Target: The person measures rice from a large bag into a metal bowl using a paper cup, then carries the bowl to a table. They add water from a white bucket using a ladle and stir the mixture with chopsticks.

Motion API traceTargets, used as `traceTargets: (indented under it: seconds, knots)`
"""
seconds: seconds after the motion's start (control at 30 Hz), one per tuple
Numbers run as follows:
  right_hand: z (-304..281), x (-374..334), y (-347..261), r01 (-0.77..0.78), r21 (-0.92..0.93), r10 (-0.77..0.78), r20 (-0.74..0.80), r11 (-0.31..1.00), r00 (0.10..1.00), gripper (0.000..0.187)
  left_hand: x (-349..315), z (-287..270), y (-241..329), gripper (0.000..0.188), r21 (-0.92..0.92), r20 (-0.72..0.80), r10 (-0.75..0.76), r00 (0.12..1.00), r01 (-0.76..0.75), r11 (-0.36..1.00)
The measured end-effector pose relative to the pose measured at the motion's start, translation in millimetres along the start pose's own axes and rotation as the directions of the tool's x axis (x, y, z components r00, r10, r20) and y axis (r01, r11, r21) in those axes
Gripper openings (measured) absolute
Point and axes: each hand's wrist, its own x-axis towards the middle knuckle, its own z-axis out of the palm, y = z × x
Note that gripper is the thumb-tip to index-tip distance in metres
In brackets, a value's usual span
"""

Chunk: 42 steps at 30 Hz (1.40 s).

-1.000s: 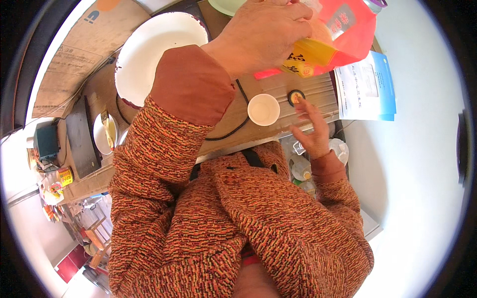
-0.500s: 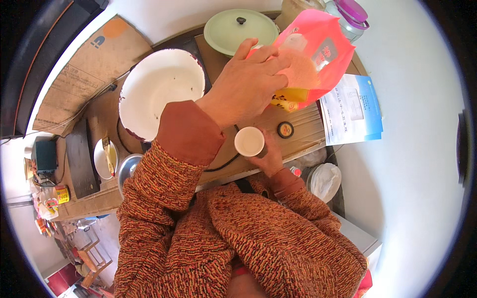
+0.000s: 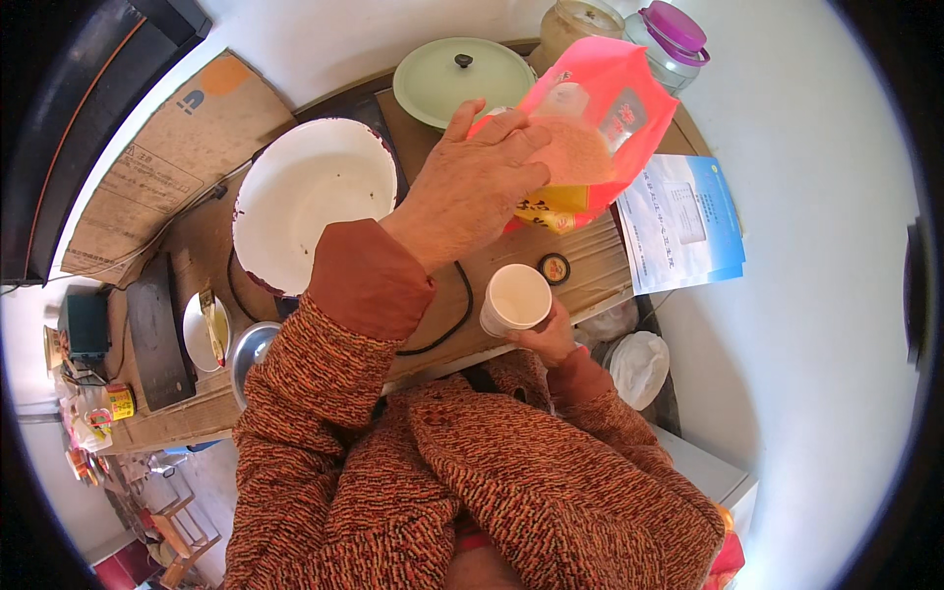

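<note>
Two Hands, Two Soft Containers, Several Ways to Spill

The left hand point(image 3: 477, 187) had its fingers bent and closed on the left side of a pink bag point(image 3: 639, 128), over the right part of the surface point(image 3: 593, 260). Its thumb was hidden, so I could not tell how firm the grip was. If these fingers slipped, the soft bag could fold or drop, and its pale, grainy-looking contents could scatter.

The right hand point(image 3: 548, 336) was curled around the lower right side of a white cup point(image 3: 516, 298), near the front edge. Too strong a squeeze could bend the wall, if it was thin. A dark round disc point(image 3: 554, 268) lay just beside the cup, and a black cable point(image 3: 462, 320) ran to its left; either could unbalance a carelessly placed base.
</note>
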Motion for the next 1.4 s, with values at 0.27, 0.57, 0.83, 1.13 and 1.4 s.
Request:
traceTargets:
  seconds: [0.27, 0.57, 0.83, 1.13, 1.4]
  knots:
    - [-24, -7, -100, 0.457, -0.065, -0.447, 0.124, 0.887, 0.886, 0.084, 1, 0, 0, 0.016, 0.013, -0.057, 0.014, 0.998, -0.014, 1.000]
    - [-37, 80, -259, 0.518, -0.143, -0.470, 0.272, 0.843, 0.840, 0.082, 3, 0, 1, 0.014, 0.027, -0.066, 0.026, 0.997, -0.024, 0.999]
    - [-11, 124, -305, 0.391, -0.742, 0.022, 0.479, 0.544, 0.878, 0.065, 2, -5, 2, 0.014, 0.004, -0.064, -0.012, 0.998, 0.012, 1.000]
    - [-14, 142, -309, 0.332, -0.940, 0.361, 0.339, 0.082, 0.869, 0.055, 8, -3, 1, 0.013, -0.036, -0.139, -0.043, 0.989, 0.038, 0.999]
    - [-9, 162, -270, 0.255, -0.952, 0.414, 0.166, -0.170, 0.895, 0.048, 7, -2, 5, 0.013, -0.068, -0.197, -0.046, 0.979, 0.033, 0.997]
